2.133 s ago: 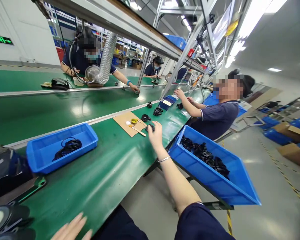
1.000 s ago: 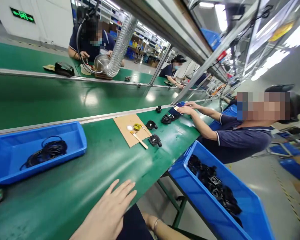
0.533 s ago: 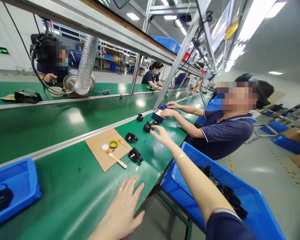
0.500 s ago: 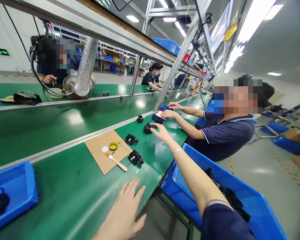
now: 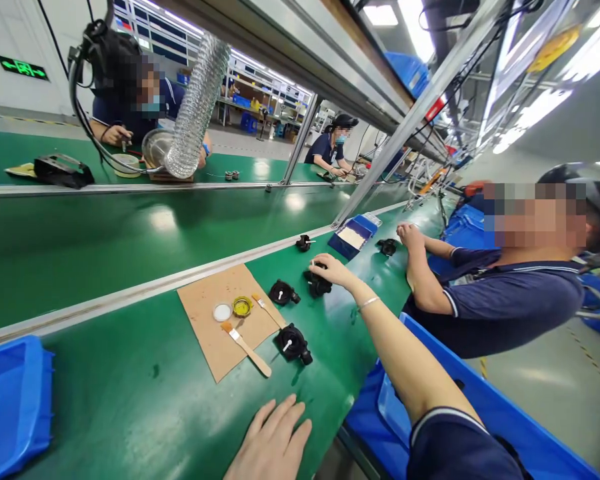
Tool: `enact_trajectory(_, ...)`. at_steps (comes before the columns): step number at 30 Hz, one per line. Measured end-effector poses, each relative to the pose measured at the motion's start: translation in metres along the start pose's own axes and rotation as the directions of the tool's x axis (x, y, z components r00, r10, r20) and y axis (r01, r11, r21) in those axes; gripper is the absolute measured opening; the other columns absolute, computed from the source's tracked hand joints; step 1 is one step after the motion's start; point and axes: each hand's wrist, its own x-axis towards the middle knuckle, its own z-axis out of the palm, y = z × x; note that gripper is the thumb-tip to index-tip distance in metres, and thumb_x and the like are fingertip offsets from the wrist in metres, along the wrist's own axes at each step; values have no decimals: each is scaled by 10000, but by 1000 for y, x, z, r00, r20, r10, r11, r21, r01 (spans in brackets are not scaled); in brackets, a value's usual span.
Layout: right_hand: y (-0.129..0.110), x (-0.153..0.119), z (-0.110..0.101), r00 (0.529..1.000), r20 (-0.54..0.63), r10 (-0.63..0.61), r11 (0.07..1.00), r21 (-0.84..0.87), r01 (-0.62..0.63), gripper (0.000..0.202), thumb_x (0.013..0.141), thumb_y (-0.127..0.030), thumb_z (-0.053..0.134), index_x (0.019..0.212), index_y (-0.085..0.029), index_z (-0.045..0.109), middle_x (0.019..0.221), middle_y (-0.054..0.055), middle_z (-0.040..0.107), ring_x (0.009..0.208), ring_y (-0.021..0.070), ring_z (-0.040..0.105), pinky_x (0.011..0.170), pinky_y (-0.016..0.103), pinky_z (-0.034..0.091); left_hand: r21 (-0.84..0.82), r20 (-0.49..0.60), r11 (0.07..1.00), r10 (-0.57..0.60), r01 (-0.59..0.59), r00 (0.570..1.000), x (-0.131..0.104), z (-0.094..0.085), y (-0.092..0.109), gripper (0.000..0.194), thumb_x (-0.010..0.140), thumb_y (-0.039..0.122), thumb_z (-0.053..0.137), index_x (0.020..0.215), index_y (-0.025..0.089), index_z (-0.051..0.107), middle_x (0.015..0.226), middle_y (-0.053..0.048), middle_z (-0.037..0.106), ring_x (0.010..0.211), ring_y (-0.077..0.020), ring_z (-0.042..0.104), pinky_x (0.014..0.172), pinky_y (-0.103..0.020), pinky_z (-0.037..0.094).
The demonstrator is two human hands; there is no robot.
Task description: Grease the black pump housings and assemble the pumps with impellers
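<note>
My right hand (image 5: pixel 333 270) reaches forward with fingers closed at the top of a round black plastic part (image 5: pixel 320 285); a bit of its white shaft shows by the fingertips. My left hand (image 5: pixel 276 440) is at the near edge of the bench, fingers stretched out and holding nothing. Between the hands are two more round black plastic parts with white shafts, one nearer (image 5: pixel 294 343) and one farther (image 5: pixel 281 292). Beside them is a cardboard sheet (image 5: pixel 205 300) bearing a larger brush (image 5: pixel 250 351), a smaller brush (image 5: pixel 267 310), an open yellow jar (image 5: pixel 241 306) and a white lid (image 5: pixel 223 311).
A small blue box (image 5: pixel 351 239) with pale contents stands beyond my right hand, near a smaller black part (image 5: pixel 305 243). A co-worker (image 5: pixel 505 293) sits at right, hands near another black part (image 5: pixel 387 247). Blue bins stand at left (image 5: pixel 17 393) and right (image 5: pixel 480 393).
My view has turned, shifting the scene. My right hand has come onto the black part. The co-worker's hands have drawn back from the blue box, and a black part now shows near them.
</note>
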Motion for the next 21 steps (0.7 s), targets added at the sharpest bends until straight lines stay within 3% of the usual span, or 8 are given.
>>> enact_trajectory(2,-2,-13,-9,996,10,-89,996,30,89,376,913,-440,653,1213,-214,653,1266,78,645,1131,209,627,1013,409,521,8,14,1000,10,-10,1000,2,-5,1,286,977,244,505,1242,201,602,1297,-43,694,1254,-203,615,1030,-316,522)
enact_trajectory(4,-3,-14,-23,992,-55,-110,993,46,112,445,914,-502,620,1278,-248,634,1290,71,646,1109,202,637,1016,375,519,-20,45,1000,18,-17,999,2,-11,2,358,962,371,531,1263,185,590,1314,-74,684,1250,-245,621,1014,-364,537)
enact_trajectory(7,-6,10,-37,978,-198,-71,996,40,80,503,954,-498,553,1374,-221,545,1373,103,586,1161,222,608,1053,414,489,-74,93,997,5,2,996,3,-16,3,507,916,511,557,1287,167,578,1338,-116,664,1259,-302,614,1008,-432,544)
enact_trajectory(10,-12,48,-30,967,-253,-30,999,30,39,438,960,-412,587,1336,-193,547,1381,117,554,1215,245,573,1049,479,485,-113,122,993,-10,24,993,4,-15,3,500,903,505,582,1270,166,592,1326,-125,671,1246,-311,624,1006,-446,547)
enact_trajectory(15,-26,86,3,986,-165,-37,998,37,43,356,964,-368,593,1265,-178,583,1306,103,589,1131,223,613,961,447,545,-192,141,978,-55,82,989,4,-9,5,506,892,476,610,1289,164,576,1348,-127,657,1279,-313,598,1044,-470,533)
enact_trajectory(18,-34,81,12,993,-72,-97,993,58,101,335,969,-368,585,1248,-181,594,1296,101,595,1118,214,616,956,436,548,-249,158,960,-94,132,983,3,-10,6,489,876,430,623,1295,183,566,1376,-117,638,1312,-317,569,1071,-505,516)
enact_trajectory(21,-44,56,8,980,49,-192,977,102,186,331,965,-370,593,1225,-166,602,1267,99,611,1113,215,621,956,443,546,-279,153,948,-111,150,982,3,-16,8,461,846,355,633,1268,177,582,1380,-129,631,1323,-329,557,1074,-530,513)
